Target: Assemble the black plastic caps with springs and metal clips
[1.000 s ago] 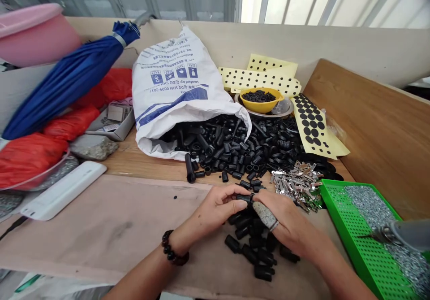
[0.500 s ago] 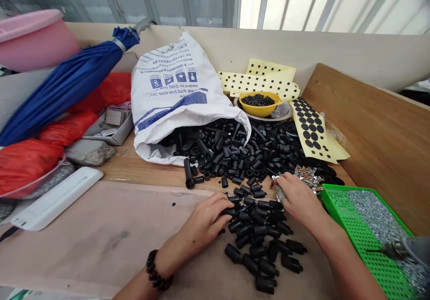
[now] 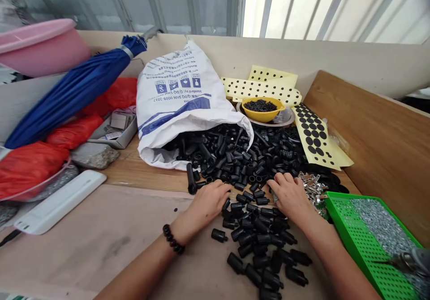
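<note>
My left hand (image 3: 210, 203), with a dark bead bracelet (image 3: 173, 239) at the wrist, rests at the left side of a group of small black ribbed plastic sleeves (image 3: 258, 223). Its fingers are bent forward, not wrapped round any piece, and the tips reach the upper left of the group. Across from it, my right hand (image 3: 290, 197) is open, fingers spread and curved, at the upper right of the same sleeves. Something greyish shows by its thumb, too little to name. A larger heap of black plastic parts (image 3: 235, 156) spills from a white woven sack (image 3: 181, 84) beyond both hands.
Right of my right hand lie metal strips (image 3: 316, 188) and a green basket (image 3: 363, 255) of small metal pieces, with a tool tip (image 3: 403, 262) over it. A yellow bowl (image 3: 262, 111) and dotted sheets (image 3: 312, 134) lie behind. A white power strip (image 3: 63, 201) is at left.
Both hands have moved farther up along the sleeves, toward the heap. One sleeve now lies apart at the group's left. The view has shifted slightly.
</note>
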Available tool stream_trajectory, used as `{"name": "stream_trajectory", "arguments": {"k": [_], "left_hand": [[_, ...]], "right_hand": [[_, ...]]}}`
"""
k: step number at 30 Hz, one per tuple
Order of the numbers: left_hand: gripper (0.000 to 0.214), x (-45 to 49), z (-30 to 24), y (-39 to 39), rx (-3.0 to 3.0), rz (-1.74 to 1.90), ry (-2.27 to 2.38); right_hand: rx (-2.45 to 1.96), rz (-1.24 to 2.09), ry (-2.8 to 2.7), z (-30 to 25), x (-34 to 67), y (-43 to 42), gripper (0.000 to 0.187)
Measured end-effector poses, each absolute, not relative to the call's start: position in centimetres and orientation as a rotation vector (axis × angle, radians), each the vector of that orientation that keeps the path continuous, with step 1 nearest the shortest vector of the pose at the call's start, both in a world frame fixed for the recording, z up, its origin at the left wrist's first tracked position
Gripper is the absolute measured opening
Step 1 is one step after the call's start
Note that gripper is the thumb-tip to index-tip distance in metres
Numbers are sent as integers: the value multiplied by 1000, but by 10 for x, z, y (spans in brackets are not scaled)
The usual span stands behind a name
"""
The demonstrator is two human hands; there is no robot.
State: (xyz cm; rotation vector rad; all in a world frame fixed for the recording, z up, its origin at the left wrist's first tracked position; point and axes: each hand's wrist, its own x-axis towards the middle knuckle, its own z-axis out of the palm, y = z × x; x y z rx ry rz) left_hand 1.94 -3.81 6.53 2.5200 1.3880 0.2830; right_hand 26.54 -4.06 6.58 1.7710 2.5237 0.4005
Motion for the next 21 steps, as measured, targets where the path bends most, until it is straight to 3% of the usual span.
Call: {"name": "stream_trajectory", "arguments": {"k": [9, 21], "left_hand": [[37, 17, 60, -29, 2645, 69, 1360], [13, 13, 62, -33, 2724, 150, 1479]], "right_hand": [[1651, 350, 2620, 68, 265, -43, 23], [1638, 400, 2652, 64, 264, -34, 33]]}}
